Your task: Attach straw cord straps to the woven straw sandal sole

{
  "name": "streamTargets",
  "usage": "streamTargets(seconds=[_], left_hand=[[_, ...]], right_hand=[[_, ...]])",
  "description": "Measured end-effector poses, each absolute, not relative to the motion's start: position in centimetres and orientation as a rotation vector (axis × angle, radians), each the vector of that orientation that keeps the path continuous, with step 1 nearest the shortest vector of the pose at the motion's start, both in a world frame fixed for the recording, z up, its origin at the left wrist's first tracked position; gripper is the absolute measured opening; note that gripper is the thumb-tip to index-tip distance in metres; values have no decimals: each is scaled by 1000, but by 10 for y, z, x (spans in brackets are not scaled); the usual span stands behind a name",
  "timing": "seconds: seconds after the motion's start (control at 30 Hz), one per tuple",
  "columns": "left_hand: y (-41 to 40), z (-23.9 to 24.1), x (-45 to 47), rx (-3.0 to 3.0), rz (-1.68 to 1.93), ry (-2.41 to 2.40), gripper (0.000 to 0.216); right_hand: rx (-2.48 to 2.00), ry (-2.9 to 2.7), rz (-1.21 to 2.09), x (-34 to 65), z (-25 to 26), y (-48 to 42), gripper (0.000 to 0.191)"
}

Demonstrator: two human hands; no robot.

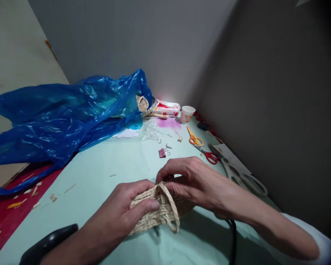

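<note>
A small woven straw basket with a loop handle lies on the pale green tabletop close to me. My left hand grips its near side, thumb pressed across the weave. My right hand reaches in from the right, fingers curled and pinching the basket's upper rim by the handle.
A big blue plastic bag covers the left of the table, another woven piece at its mouth. Orange scissors, red scissors and white scissors lie along the right wall, with a paper cup, a pink clip and a black cable.
</note>
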State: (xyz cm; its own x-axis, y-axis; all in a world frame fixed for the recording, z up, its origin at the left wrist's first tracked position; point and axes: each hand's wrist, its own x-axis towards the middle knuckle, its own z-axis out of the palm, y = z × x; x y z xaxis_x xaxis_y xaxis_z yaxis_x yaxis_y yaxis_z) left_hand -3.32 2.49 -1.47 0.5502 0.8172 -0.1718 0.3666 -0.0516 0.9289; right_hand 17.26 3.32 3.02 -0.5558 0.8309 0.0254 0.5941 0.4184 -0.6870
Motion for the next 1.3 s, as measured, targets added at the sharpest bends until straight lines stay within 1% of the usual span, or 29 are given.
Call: streamTargets(seconds=[0.13,0.2,0.33,0.4,0.47,0.6,0.67,0.73,0.8,0.9,0.97,1.03,1.1,1.13,1.27,1.3], left_hand=[[25,-14,-34,1647,432,1060,23],[24,-13,-32,1658,412,1087,22],[23,-13,-28,1725,419,1171,15],[23,-13,-27,1736,422,1198,13],[23,-14,-26,1725,415,1207,14],[24,-13,-27,1650,440,1202,11],[24,-13,-28,1629,457,1190,13],[23,-14,-28,1637,448,1175,16],[22,-15,-28,1657,429,1167,16],[20,-15,-28,1668,435,1163,15],[20,-15,-29,1655,449,1155,16],[21,-16,-30,1626,468,1149,17],[25,-19,-32,1576,501,1134,17],[27,-22,-33,1534,523,1111,17],[35,-32,-39,1235,550,975,27],[36,-33,-39,1149,549,951,30]], right_hand=[[-1196,-2306,1055,172,25,36,18],[-1232,-2303,1081,169,22,36,18],[-1337,-2307,945,162,18,33,10],[-1341,-2314,874,161,17,32,10],[-1318,-2341,890,163,18,34,13],[-1219,-2391,1101,173,24,38,24],[-1188,-2390,1094,176,26,37,31],[-1176,-2396,1016,176,26,35,36],[-1208,-2399,933,174,24,32,34],[-1279,-2390,847,169,22,29,27],[-1270,-2387,904,169,21,29,26],[-1241,-2334,1067,173,24,32,30],[-1191,-2204,1178,180,29,34,31],[-1159,-2123,1179,185,33,35,29],[-1173,-1822,930,208,43,32,15],[-1208,-1760,880,214,43,30,15]])
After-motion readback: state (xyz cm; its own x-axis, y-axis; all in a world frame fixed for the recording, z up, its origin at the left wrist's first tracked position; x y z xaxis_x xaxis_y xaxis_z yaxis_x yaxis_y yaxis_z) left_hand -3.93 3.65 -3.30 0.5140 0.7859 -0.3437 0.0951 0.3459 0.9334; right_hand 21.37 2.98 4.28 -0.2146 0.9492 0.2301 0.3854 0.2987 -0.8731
